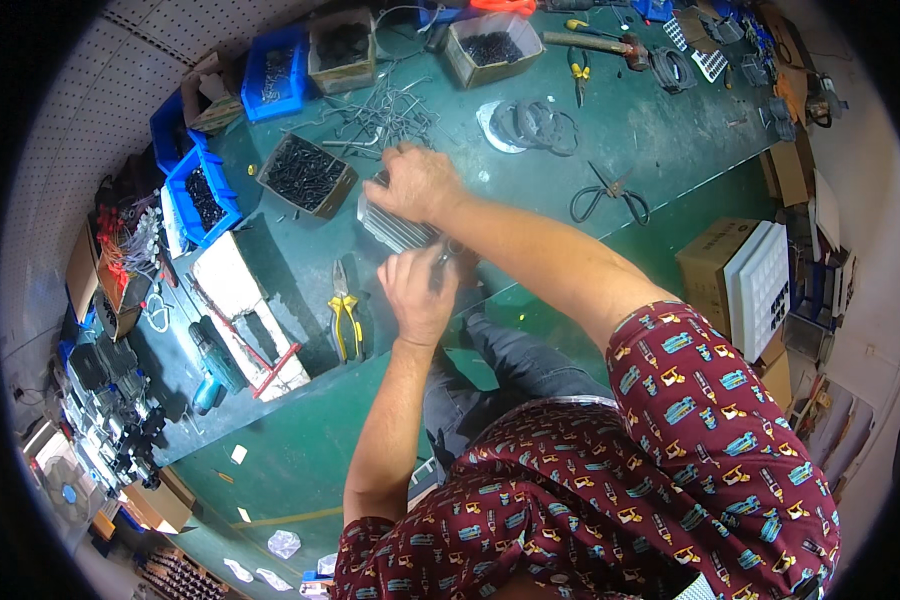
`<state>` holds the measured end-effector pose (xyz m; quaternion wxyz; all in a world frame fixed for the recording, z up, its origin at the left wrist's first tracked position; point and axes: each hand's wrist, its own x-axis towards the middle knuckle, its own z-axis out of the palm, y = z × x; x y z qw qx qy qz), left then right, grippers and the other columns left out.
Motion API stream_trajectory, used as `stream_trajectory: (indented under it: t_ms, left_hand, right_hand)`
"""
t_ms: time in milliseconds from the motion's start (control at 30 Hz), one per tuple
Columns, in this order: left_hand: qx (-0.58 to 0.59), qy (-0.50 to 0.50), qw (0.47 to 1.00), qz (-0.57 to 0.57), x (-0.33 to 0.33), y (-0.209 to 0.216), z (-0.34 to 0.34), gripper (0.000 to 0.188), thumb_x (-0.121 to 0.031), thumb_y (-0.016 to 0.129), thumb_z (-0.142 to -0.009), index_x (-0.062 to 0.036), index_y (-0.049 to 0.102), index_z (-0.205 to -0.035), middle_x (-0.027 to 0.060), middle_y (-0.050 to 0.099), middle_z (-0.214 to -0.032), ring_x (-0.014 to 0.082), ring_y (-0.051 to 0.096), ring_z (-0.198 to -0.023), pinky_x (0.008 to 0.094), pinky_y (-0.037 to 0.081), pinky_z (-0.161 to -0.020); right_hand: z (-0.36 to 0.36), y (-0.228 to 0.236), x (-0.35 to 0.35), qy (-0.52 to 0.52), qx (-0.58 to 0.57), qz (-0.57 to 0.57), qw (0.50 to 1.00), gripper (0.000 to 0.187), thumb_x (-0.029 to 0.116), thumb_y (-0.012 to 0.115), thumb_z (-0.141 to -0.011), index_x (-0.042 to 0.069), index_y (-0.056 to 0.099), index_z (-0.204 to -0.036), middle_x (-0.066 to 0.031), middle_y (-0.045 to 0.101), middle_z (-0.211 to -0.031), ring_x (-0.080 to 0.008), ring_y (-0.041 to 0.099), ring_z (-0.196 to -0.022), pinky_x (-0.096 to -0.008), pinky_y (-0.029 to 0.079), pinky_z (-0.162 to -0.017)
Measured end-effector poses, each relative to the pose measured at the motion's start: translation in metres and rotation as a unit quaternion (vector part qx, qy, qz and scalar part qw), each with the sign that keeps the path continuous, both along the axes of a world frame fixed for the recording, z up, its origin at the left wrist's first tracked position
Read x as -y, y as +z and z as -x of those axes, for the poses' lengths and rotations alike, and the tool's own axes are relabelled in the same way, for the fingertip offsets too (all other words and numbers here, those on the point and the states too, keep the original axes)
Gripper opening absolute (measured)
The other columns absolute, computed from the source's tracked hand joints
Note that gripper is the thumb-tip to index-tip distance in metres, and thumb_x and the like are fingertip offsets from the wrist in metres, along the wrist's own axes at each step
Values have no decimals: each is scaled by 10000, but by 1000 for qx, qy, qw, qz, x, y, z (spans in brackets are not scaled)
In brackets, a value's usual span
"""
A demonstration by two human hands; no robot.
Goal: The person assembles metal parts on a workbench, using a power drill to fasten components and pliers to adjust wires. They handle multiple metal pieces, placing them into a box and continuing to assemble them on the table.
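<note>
A grey metal housing with long cooling fins (400,229), motor-like in shape, lies on the green bench in front of me. My right hand (425,183) reaches across and is closed over its far end, fingers bent round the edge. At the near end is my left hand (420,292), its fingers curled together. Something dark and shiny shows between those fingers, too hidden to name. Just left of the housing stands a carton of black screws (308,176). Yellow-handled pliers (344,312) lie on the bench left of my left hand.
Loose bent metal rods (395,112) lie beyond the housing. Black-handled scissors (610,196) and dark rings (535,127) are to the right. Blue bins (204,195) and a carton of small dark parts (490,47) line the back. A teal power drill (213,370) rests at left.
</note>
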<state>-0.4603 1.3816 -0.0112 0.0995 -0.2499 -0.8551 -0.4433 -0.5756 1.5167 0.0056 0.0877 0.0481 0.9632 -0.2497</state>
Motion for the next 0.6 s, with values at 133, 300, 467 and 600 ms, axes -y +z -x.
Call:
stream_trajectory:
  t_ms: [133, 300, 467, 600]
  left_hand:
    - [13, -6, 1000, 9, 7, -11, -5, 247, -104, 804, -761, -101, 692, -980, 64, 622, -884, 274, 589, -876, 417, 410, -826]
    - [11, 13, 1000, -10, -3, 15, -1, 245, -94, 803, -763, -100, 693, -982, 59, 612, -860, 276, 581, -850, 416, 409, -819]
    - [4, -11, 1000, -3, 3, -8, -3, 227, -102, 808, -752, -100, 681, -941, 57, 608, -849, 272, 582, -862, 423, 409, -824]
    - [22, 2, 1000, -4, 2, -4, -2, 230, -111, 819, -755, -105, 676, -934, 53, 611, -850, 269, 588, -871, 419, 409, -832]
  right_hand:
    - [-2, -1, 3, -15, -31, -10, 999, 567, 521, 630, -893, -4, 719, -1089, -233, 680, -1126, -380, 669, -1096, -483, 551, -946]
    - [-2, -2, 1, -9, -28, -10, 1000, 567, 528, 632, -894, 0, 719, -1082, -232, 681, -1121, -381, 673, -1079, -482, 558, -930]
    - [-2, -4, 2, -13, -38, -12, 999, 568, 529, 634, -892, -2, 722, -1072, -232, 682, -1118, -377, 675, -1073, -482, 560, -926]
    - [-1, -2, 0, 2, -11, -2, 1000, 666, 559, 603, -904, -45, 678, -1173, -268, 665, -1161, -390, 676, -1108, -497, 550, -953]
